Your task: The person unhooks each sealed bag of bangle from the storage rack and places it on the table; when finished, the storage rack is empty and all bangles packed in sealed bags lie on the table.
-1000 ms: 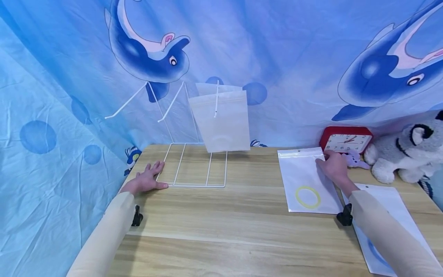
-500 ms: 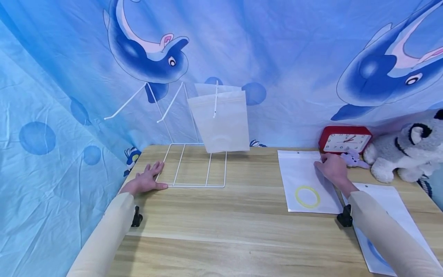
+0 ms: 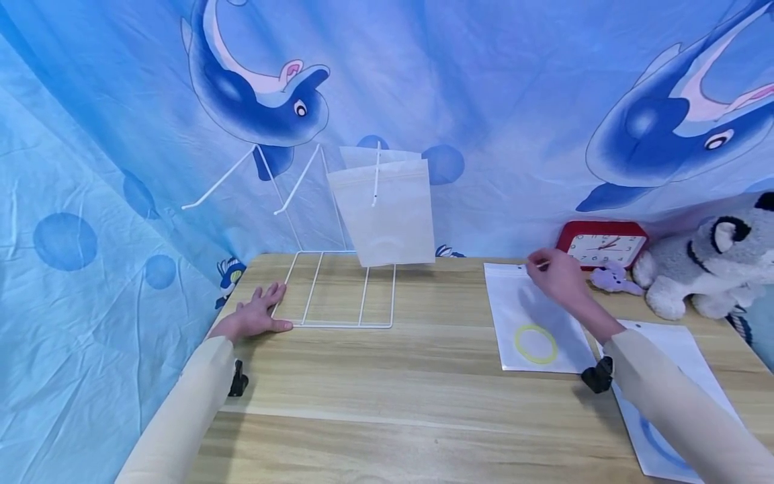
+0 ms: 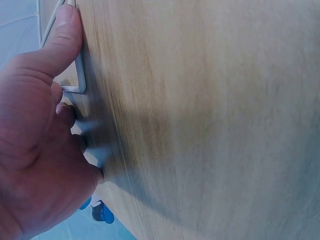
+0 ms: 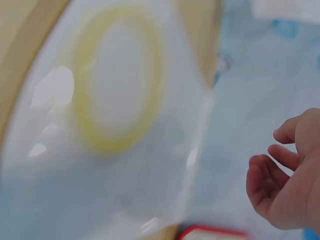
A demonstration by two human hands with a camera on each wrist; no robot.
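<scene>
My left hand (image 3: 256, 314) rests on the left front corner of a white wire display rack (image 3: 338, 325). Its fingers are spread over the side, with the thumb (image 4: 62, 42) along the front bar. On the table at right lies a white zip bag (image 3: 514, 302) with a yellow ring (image 3: 535, 344) showing near its bottom. My right hand (image 3: 559, 279) hovers by the bag's top edge. In the right wrist view, the right hand's fingers (image 5: 257, 192) are loosely curled, with nothing seen between them and the thumb. White zip bags (image 3: 387, 215) hang on the rack's right prong.
Another white bag (image 3: 671, 356) with a blue ring lies partly under my right forearm. Behind stand a red clock (image 3: 605, 245), a small purple plush toy (image 3: 613, 277) and a grey-white plush dog (image 3: 707, 269). Two rack prongs (image 3: 219, 176) stick out at left. A blue curtain backs the table.
My right hand has left the bag's upper right corner and moved left along its top edge, rising slightly. The bag's top has flattened a little. My left hand stays on the rack.
</scene>
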